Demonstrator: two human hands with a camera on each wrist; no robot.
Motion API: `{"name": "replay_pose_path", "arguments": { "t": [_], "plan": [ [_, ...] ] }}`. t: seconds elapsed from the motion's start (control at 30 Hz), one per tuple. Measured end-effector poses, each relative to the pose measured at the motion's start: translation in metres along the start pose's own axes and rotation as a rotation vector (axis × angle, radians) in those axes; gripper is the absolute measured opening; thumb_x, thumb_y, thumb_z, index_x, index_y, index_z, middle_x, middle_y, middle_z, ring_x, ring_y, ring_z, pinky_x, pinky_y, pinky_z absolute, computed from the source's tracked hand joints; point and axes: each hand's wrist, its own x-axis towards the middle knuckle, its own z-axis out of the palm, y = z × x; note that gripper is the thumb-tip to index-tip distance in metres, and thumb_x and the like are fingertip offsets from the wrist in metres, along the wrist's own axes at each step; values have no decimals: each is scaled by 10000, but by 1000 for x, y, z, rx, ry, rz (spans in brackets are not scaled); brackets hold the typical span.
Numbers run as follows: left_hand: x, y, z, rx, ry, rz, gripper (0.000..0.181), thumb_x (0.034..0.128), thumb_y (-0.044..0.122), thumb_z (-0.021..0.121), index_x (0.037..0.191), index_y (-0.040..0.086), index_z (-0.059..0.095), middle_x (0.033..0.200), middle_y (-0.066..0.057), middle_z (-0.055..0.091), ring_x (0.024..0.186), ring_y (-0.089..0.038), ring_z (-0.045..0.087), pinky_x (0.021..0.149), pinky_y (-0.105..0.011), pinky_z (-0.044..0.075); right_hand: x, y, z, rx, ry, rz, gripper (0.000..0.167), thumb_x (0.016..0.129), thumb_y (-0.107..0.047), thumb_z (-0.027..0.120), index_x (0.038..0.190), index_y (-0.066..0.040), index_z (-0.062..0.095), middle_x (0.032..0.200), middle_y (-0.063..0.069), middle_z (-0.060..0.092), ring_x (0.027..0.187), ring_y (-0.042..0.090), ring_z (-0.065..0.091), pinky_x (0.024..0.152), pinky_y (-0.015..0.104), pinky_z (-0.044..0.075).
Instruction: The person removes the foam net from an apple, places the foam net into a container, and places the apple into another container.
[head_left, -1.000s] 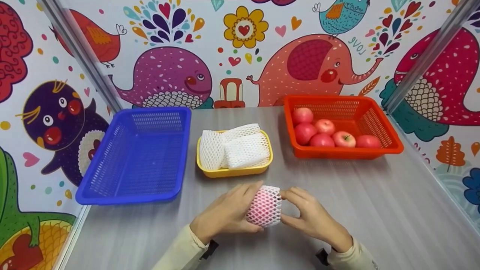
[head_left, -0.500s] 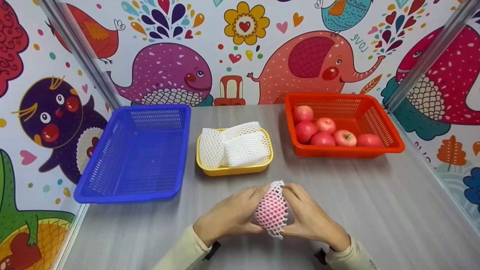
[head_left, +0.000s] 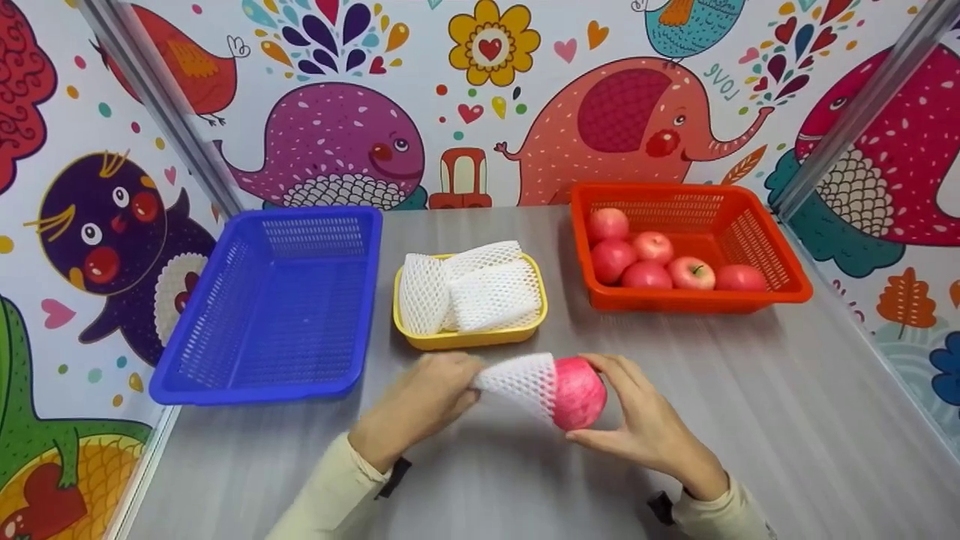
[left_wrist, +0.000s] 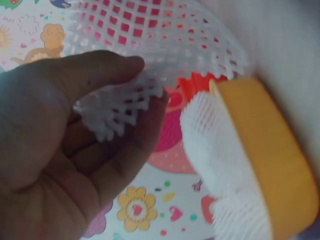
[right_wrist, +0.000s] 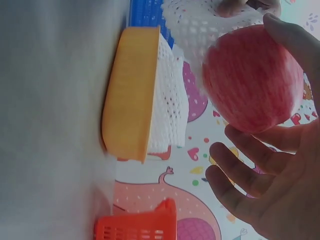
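Note:
A red apple (head_left: 580, 393) is held above the table by my right hand (head_left: 649, 420), thumb and fingers round its right side. White foam netting (head_left: 525, 379) stretches leftward from the apple, its wide end around the apple's left side. The gathered far end is pinched between the thumb and fingers of my left hand (head_left: 420, 405). In the left wrist view the netting (left_wrist: 150, 30) fans out from the left hand (left_wrist: 65, 130). Most of the apple (right_wrist: 255, 80) is bare in the right wrist view.
A yellow basket (head_left: 472, 341) with more white foam nets (head_left: 495, 296) stands beyond the hands. The blue basket (head_left: 300, 322) is on the left. At the back right, a red basket (head_left: 697, 304) holds several apples (head_left: 649, 274). Printed walls (head_left: 480, 112) enclose the table.
The netting covered the apple and now extends off its left side, baring the red skin. My left hand has moved left with the netting's end; the right hand and apple shifted slightly right.

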Motion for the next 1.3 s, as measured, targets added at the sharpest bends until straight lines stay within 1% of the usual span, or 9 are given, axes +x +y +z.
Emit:
{"name": "replay_pose_path", "arguments": {
  "t": [0.13,0.27,0.43,0.53,0.63,0.87,1.0,1.13,1.3],
  "plan": [
    [9,-15,-28,91,99,-44,131,804,-23,718,828,69,628,777,-33,657,697,-196,654,602,-322,551,-3,2,-4,-13,21,-4,933,583,-353,976,1387,-153,549,1256,-57,575,1128,153,552,889,417,528],
    [23,-34,-53,199,133,-134,100,820,-24,722,833,27,636,774,-97,667,681,-268,670,575,-359,565,-6,3,-5,-14,15,1,939,578,-342,981,1388,-146,547,1247,-62,574,1114,145,554,880,407,533],
    [42,-60,-62,282,141,-302,56,875,-4,680,868,-47,645,800,-199,662,700,-394,675,569,-468,565,-7,4,-4,7,-5,12,910,596,-357,973,1378,-156,555,1242,-87,570,1118,111,551,902,378,520],
    [54,-74,-54,355,100,-385,66,902,-24,612,873,-71,647,814,-235,664,725,-438,673,594,-515,560,-7,4,-3,9,-7,3,899,605,-375,968,1374,-152,559,1233,-84,575,1108,113,556,903,366,516],
    [66,-84,-38,415,-10,-449,125,921,-59,559,904,-86,680,839,-243,682,743,-426,682,604,-502,572,-7,4,-3,1,-2,-9,901,606,-386,965,1375,-147,559,1228,-76,578,1093,123,563,889,371,522],
    [82,-96,22,496,-177,-421,148,895,-65,603,838,-27,734,802,-176,698,724,-362,695,569,-452,588,-9,4,-2,-4,-9,7,921,595,-373,971,1386,-159,551,1242,-78,573,1098,122,560,882,396,529],
    [84,-103,48,478,-338,-473,160,936,-19,589,906,-23,746,864,-179,704,793,-358,703,584,-447,595,-10,5,-3,-1,-18,24,899,627,-439,946,1390,-179,548,1246,-97,568,1101,106,558,883,394,528],
    [83,-109,55,470,-421,-512,132,935,-14,606,939,-33,737,893,-182,701,822,-349,702,613,-440,599,-12,7,-5,3,-23,43,876,646,-465,930,1382,-176,553,1251,-97,568,1110,106,555,887,406,529],
    [85,-105,44,362,-461,-526,122,828,11,737,931,-47,710,947,-207,687,881,-384,683,702,-472,592,-15,11,-8,-10,-13,61,876,641,-469,931,1374,-163,563,1251,-89,573,1113,110,555,887,417,530]
  ]
}}
